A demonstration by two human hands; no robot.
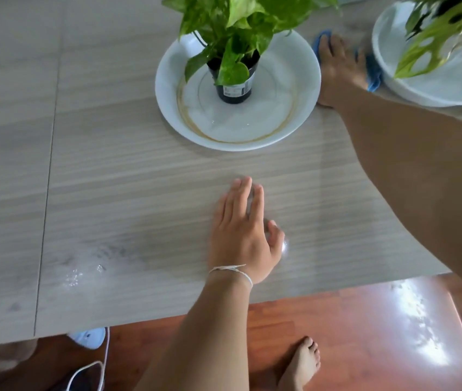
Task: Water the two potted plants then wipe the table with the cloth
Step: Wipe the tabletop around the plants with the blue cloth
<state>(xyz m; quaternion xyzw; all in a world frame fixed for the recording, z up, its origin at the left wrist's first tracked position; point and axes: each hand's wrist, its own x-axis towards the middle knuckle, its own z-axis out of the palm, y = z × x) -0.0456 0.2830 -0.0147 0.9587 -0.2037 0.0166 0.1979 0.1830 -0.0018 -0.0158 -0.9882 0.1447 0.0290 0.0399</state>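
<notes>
A leafy green plant in a black pot (234, 88) stands in a white bowl (294, 119) at the back middle of the pale wood table (128, 176). A second plant (446, 26) with holed leaves sits in another white bowl (435, 88) at the far right. Between the two bowls my right hand (336, 69) lies flat, fingers straight, pressing a blue cloth (374, 73) onto the table. My left hand (242, 232) rests palm down on the table near its front edge, fingers straight. A thin string bracelet circles its wrist.
A wet patch with droplets (83, 272) lies on the table at the front left. A seam (48, 182) runs across the tabletop at the left. Below the table edge is a reddish wood floor (365, 334), my bare foot (303, 362) and a white shoe (90, 337).
</notes>
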